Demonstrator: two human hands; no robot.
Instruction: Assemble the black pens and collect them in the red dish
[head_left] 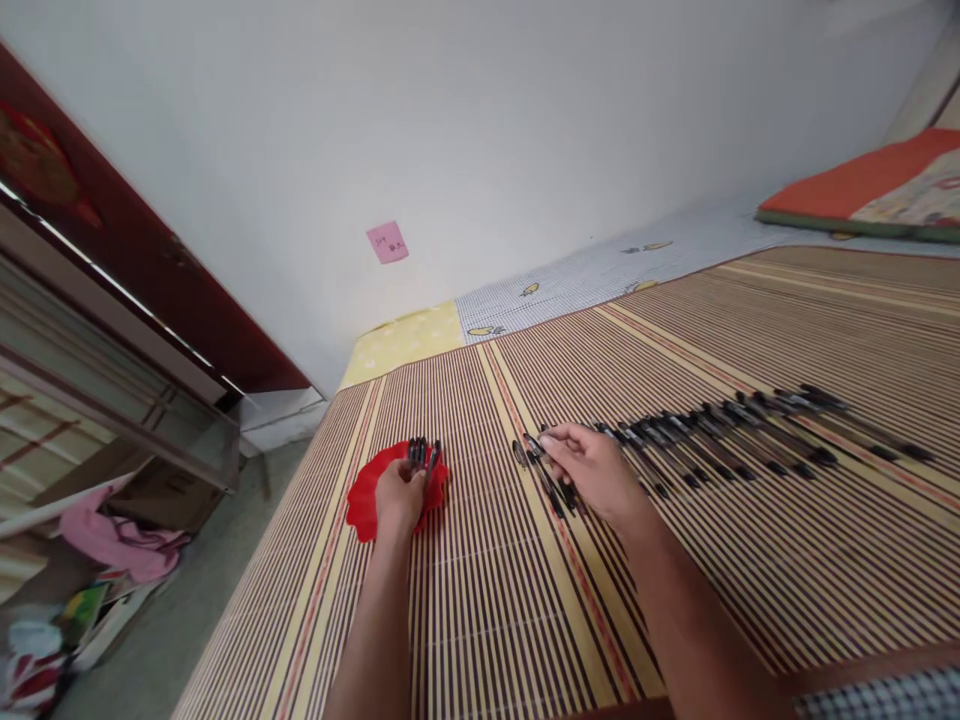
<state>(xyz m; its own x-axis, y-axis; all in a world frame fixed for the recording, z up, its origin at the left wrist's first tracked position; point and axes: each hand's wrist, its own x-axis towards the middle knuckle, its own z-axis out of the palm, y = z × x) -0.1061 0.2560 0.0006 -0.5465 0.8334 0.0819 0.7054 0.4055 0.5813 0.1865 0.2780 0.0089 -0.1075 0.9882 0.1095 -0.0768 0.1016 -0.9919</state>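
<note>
My left hand (397, 497) is over a red plate with a wavy rim (364, 492), its fingers closed round several black pens (417, 453) whose ends stick out past the fingertips. Further right, my right hand (592, 468) has thumb and forefinger pinched together at the upper end of a black pen (533, 443) on the striped mat. A few more pens lie slanted below those fingertips, partly covered by the hand. From beside the right wrist, a long row of black pens (701, 432) runs off to the right, lying close together and partly overlapping.
The striped bamboo mat (480, 610) covers the bed, with a patterned sheet (555, 292) along the wall. Folded orange bedding (847, 185) lies at the far right. A pink note (388, 243) is on the wall. Left of the bed are the floor and a pink cloth (112, 530).
</note>
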